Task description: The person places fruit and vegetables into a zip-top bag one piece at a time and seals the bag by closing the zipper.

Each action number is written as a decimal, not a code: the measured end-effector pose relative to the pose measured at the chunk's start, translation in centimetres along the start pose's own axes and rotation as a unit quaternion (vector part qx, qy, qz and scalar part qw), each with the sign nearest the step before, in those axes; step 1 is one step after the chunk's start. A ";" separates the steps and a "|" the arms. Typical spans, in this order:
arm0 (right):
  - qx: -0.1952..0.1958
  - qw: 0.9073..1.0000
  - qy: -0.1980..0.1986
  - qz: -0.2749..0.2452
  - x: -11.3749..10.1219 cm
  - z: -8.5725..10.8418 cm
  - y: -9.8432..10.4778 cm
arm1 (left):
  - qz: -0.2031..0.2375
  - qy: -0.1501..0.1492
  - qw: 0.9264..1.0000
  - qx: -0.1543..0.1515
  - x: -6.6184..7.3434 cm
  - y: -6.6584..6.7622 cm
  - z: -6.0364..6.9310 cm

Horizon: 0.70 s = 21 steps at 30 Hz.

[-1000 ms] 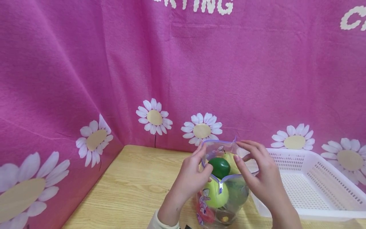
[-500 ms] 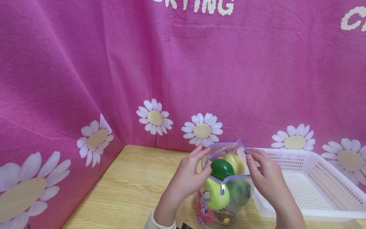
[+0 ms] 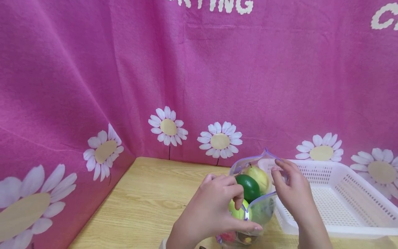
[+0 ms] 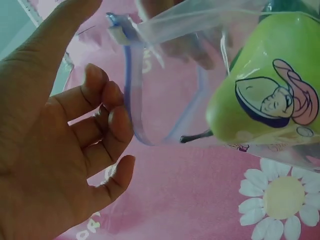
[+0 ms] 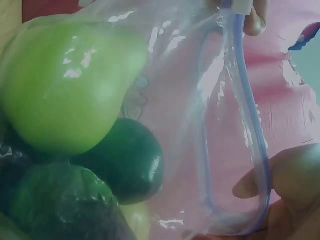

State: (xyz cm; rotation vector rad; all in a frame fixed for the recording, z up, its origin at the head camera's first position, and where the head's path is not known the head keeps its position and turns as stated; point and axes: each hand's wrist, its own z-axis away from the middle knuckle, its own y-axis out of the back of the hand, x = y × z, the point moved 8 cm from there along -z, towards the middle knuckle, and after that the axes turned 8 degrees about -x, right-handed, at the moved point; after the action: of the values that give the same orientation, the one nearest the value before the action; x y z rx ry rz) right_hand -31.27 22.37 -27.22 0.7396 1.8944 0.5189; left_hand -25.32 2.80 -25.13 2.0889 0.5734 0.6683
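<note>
A clear zip bag (image 3: 262, 211) with a purple zip edge stands on the table, its mouth apart. Inside are a smooth dark green fruit (image 3: 248, 187), a yellow-green pear (image 3: 258, 177) and a light green pear (image 4: 265, 50) behind a cartoon print. My left hand (image 3: 214, 205) is at the near left of the mouth, by the white zip slider (image 3: 246, 215); its fingers are bent, thumb apart, gripping nothing. Fingertips touch or nearly touch the rim in the left wrist view. At the right side, my right hand (image 3: 293, 193) pinches the bag's rim between thumb and fingers.
A white perforated plastic basket (image 3: 363, 193) stands to the right of the bag. The wooden table (image 3: 149, 200) extends to the left. A pink cloth (image 3: 248, 83) with white daisies hangs behind and along the left side.
My left hand has left the rim's left side and come forward and right, over the slider. The right hand has drawn its side of the mouth rightward, and the bag leans right.
</note>
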 end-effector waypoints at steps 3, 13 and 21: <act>-0.004 1.000 -0.010 -0.009 0.0 0.0 -0.1 | -0.046 -0.010 0.999 0.005 0.5 -0.1 0.0; -0.013 0.998 -0.026 -0.050 0.0 -0.2 -0.1 | -0.068 0.033 0.997 -0.013 -0.7 0.8 0.5; -0.020 0.994 -0.019 -0.108 -0.3 0.0 -0.3 | -0.029 0.088 0.992 0.089 -5.6 2.6 1.0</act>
State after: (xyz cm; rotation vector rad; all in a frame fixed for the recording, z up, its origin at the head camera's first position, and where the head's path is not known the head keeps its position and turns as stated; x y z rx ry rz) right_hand -31.26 21.89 -27.21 0.5071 1.8947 0.4026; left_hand -28.46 -2.58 -24.86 2.1805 0.8156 0.7982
